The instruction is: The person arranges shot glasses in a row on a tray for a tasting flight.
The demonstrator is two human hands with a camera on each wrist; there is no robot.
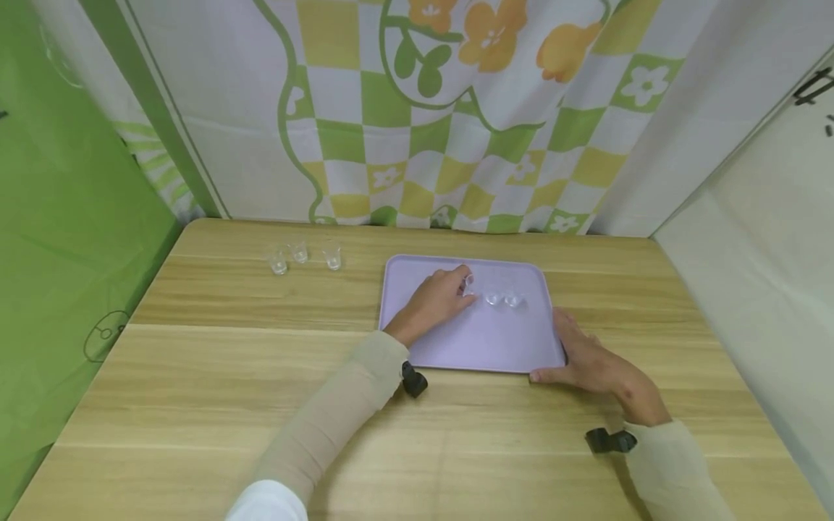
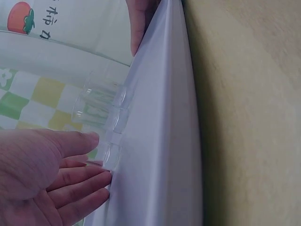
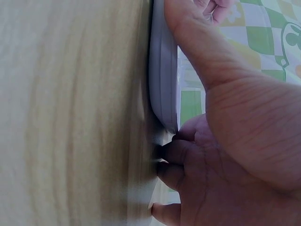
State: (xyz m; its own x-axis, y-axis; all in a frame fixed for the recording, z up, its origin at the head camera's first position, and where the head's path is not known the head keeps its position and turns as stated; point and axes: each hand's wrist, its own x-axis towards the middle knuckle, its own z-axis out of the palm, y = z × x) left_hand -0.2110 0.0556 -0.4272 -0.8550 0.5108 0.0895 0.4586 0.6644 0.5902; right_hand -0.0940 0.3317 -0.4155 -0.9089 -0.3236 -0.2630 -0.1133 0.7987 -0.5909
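Observation:
A light purple tray (image 1: 482,347) lies on the wooden table. On it, small clear shot glasses stand in a row: one glass (image 1: 513,299) at the right and another (image 1: 493,299) beside it. My left hand (image 1: 435,298) reaches over the tray and holds a third shot glass (image 2: 112,155) between thumb and fingers at the row's left end; its base is at the tray surface. My right hand (image 1: 589,360) grips the tray's front right corner, thumb along the front edge and fingers along the right side. In the right wrist view its fingertips are partly in shadow.
Three more clear shot glasses stand at the table's back left: a front one (image 1: 278,263), a rear one (image 1: 299,252) and a right one (image 1: 333,257). A checked curtain (image 1: 456,159) hangs behind the table (image 1: 260,405). A green wall panel (image 1: 78,217) borders the left side.

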